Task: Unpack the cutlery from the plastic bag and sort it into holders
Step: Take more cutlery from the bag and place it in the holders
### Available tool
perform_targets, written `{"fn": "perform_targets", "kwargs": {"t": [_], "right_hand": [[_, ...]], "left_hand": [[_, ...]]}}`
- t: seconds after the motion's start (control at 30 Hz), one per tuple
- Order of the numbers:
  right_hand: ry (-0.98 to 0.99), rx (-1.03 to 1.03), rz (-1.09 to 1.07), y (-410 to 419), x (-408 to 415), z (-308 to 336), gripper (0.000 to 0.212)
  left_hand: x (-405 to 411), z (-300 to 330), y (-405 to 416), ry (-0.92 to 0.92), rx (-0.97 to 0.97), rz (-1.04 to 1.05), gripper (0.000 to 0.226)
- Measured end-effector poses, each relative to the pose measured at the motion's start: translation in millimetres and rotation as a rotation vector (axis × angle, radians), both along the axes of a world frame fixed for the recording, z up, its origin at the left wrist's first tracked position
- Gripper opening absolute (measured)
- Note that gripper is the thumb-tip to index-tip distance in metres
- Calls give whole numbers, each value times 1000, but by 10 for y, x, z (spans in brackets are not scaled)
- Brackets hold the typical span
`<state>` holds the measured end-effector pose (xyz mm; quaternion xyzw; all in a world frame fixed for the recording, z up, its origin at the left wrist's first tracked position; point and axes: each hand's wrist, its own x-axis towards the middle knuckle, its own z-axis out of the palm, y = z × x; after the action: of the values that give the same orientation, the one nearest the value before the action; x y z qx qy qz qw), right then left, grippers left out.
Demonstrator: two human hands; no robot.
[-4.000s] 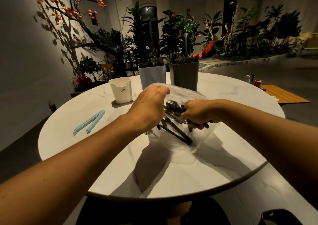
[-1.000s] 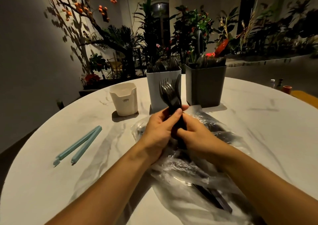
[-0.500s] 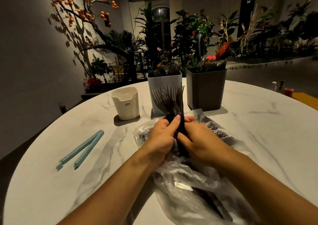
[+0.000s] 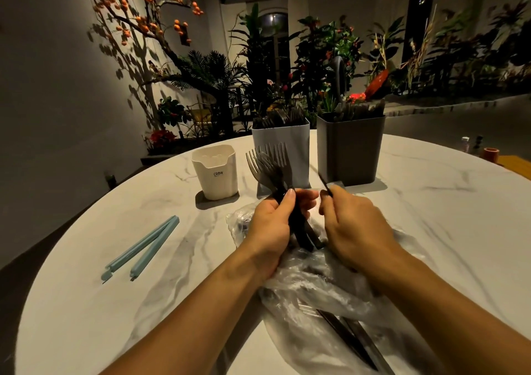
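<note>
- Half a second ago both hands were closed together on one bundle of forks; now the right hand (image 4: 355, 225) has come away to the right with a single dark piece (image 4: 324, 183) pinched between thumb and fingers. What kind of piece it is cannot be told.
- The left hand (image 4: 271, 228) stays wrapped around the handles of the forks (image 4: 268, 163), tines fanned upward.
- My reading: sorting is under way, the odd piece being picked out so the forks can go into one holder.
- The forks stand just in front of the white holder (image 4: 283, 150), which already holds cutlery; the grey holder (image 4: 349, 147) is beside it, the cream cup (image 4: 215, 173) nearer the table's left edge.
- The bag (image 4: 324, 311) lies under both wrists toward the near edge, with more cutlery (image 4: 356, 337) inside.
- A blue clip (image 4: 140, 251) lies well apart to the left.
</note>
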<state>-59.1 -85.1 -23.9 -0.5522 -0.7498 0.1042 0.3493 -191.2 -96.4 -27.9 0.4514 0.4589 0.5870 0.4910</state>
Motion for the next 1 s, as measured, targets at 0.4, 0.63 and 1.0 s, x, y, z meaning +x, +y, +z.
{"fn": "perform_targets", "kwargs": {"t": [0.4, 0.63, 1.0], "right_hand": [[-118, 62, 8, -153, -134, -6, 38], [-294, 122, -41, -145, -131, 9, 35], [127, 156, 113, -63, -139, -18, 22]], "left_hand": [[5, 34, -28, -112, -156, -54, 42], [17, 45, -68, -179, -119, -155, 43], [31, 130, -91, -178, -104, -41, 29]]}}
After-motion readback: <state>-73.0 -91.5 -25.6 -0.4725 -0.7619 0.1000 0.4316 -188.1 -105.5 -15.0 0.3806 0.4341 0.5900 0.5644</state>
